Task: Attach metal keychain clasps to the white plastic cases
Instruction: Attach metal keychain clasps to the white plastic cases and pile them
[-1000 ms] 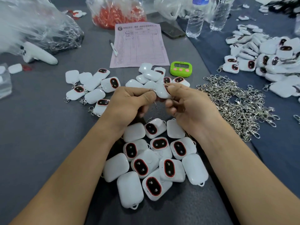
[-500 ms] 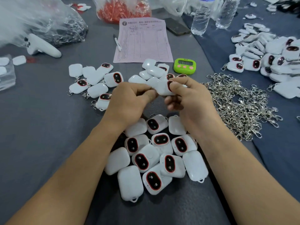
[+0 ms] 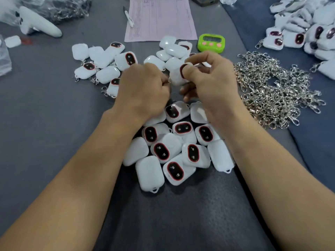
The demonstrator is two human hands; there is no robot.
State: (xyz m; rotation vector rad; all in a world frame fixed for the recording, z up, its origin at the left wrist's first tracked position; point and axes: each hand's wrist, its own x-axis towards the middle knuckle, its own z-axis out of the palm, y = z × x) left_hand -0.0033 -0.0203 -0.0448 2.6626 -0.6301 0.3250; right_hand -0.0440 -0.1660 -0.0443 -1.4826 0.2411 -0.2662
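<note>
My right hand (image 3: 210,78) pinches a white plastic case (image 3: 176,76) with a red-rimmed dark window, held above the table. My left hand (image 3: 145,87) is curled beside the case's lower left corner, its fingertips at a small metal clasp (image 3: 169,82) that is mostly hidden. Below my hands lies a pile of white cases (image 3: 174,147), several face up. A heap of silver keychain clasps (image 3: 272,91) lies to the right. Cases with clasps on them (image 3: 103,66) are spread at the upper left.
A green timer (image 3: 211,42), a pink paper sheet (image 3: 159,19) and a pen (image 3: 129,17) lie behind my hands. More white cases (image 3: 308,31) are heaped at the far right on blue cloth. A clear bag of clasps (image 3: 59,8) and a white controller (image 3: 38,24) sit at upper left.
The view has tilted down, so the objects sit higher in the frame. My right hand has turned the case more upright. My left hand has drawn in close at its lower corner.
</note>
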